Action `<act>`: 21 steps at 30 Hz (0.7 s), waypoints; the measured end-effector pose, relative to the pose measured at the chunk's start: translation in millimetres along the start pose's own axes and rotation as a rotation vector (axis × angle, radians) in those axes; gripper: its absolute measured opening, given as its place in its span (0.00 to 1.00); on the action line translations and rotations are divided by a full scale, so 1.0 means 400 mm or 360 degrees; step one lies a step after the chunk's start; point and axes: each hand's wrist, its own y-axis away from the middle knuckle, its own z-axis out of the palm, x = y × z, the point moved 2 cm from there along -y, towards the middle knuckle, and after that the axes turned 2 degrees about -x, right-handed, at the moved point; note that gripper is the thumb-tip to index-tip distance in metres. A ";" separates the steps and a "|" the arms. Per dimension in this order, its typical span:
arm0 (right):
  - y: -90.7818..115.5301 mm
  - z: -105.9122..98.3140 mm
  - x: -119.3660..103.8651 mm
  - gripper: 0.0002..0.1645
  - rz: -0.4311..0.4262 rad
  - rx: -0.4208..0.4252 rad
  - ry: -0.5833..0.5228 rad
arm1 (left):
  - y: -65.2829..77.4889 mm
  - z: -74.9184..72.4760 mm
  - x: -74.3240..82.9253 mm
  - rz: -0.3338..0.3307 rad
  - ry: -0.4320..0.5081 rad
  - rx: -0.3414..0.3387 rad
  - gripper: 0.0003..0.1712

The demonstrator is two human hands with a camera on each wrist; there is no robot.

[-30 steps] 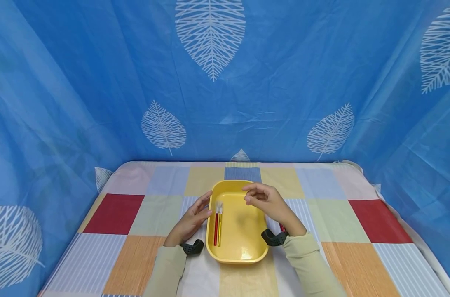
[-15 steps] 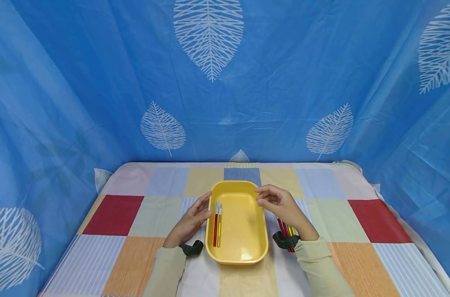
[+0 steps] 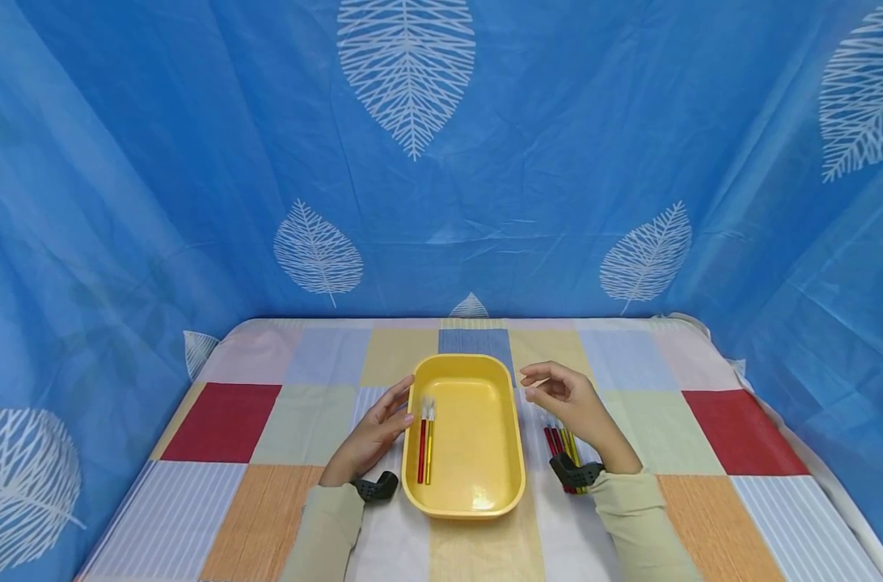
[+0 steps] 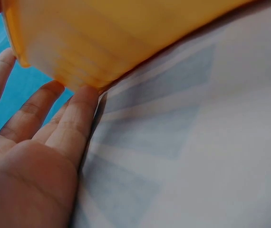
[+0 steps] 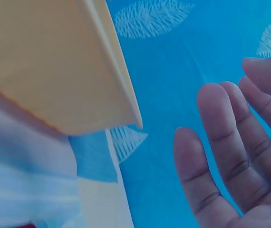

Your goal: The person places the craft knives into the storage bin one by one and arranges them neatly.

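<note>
A yellow plastic tray (image 3: 478, 440) stands on the table in the head view. Along its left side lie a red paintbrush (image 3: 422, 453) and a yellow paintbrush (image 3: 430, 453), bristles pointing away. My left hand (image 3: 372, 436) rests against the tray's left wall, its fairly straight fingers touching the outside and the thumb at the rim. Off the tray's right side is my right hand (image 3: 564, 398), raised, fingers loosely bent, holding nothing. In the right wrist view its spread fingers (image 5: 221, 123) are apart from the tray wall (image 5: 59, 61).
Several red and yellow paintbrushes (image 3: 556, 440) lie on the table under the right wrist, partly hidden by its black wrist strap (image 3: 574, 470). A patchwork tablecloth (image 3: 296, 420) covers the table. Blue leaf-patterned curtains (image 3: 543, 162) hang behind and at both sides.
My right hand has moved right, from over the tray to beyond its right rim. The brushes on the table have come into view beneath that wrist. My left hand has stayed in place.
</note>
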 end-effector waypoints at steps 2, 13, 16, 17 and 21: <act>0.004 -0.010 0.006 0.17 0.0013 0.0031 0.0020 | -0.001 0.001 0.001 -0.0002 -0.0001 0.0003 0.44; 0.016 -0.056 0.032 0.19 0.0129 0.0100 0.0021 | -0.002 0.002 0.000 -0.0019 -0.0009 0.0012 0.44; 0.019 -0.068 0.038 0.20 0.0156 0.0100 0.0017 | -0.002 0.003 0.000 -0.0030 -0.0018 0.0026 0.44; 0.019 -0.071 0.041 0.20 0.0162 0.0101 0.0018 | -0.001 0.003 0.000 -0.0034 -0.0022 0.0032 0.44; 0.022 -0.079 0.054 0.20 0.0182 0.0095 0.0025 | 0.000 0.003 0.001 -0.0043 -0.0031 0.0055 0.43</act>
